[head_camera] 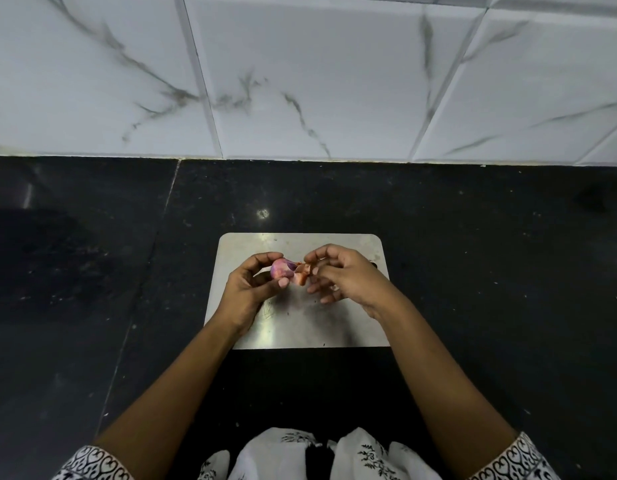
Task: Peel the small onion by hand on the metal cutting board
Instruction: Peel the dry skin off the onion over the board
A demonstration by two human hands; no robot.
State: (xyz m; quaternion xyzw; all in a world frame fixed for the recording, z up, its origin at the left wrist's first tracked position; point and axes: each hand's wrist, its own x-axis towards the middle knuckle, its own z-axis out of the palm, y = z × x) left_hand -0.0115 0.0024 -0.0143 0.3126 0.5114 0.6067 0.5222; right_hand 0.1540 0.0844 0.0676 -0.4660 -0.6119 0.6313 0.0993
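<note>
A small pink-purple onion [282,268] is held just above the metal cutting board [300,327]. My left hand [253,289] grips it between thumb and curled fingers. A strip of orange-brown papery skin [302,273] hangs from the onion's right side. My right hand [341,275] pinches that skin between thumb and forefinger, its other fingers loosely spread below. Part of the onion is hidden behind my left fingers.
The board lies on a black stone counter [490,271]. A white marbled tile wall [300,81] rises behind the counter. White patterned cloth [300,455] shows at the near edge, below my forearms.
</note>
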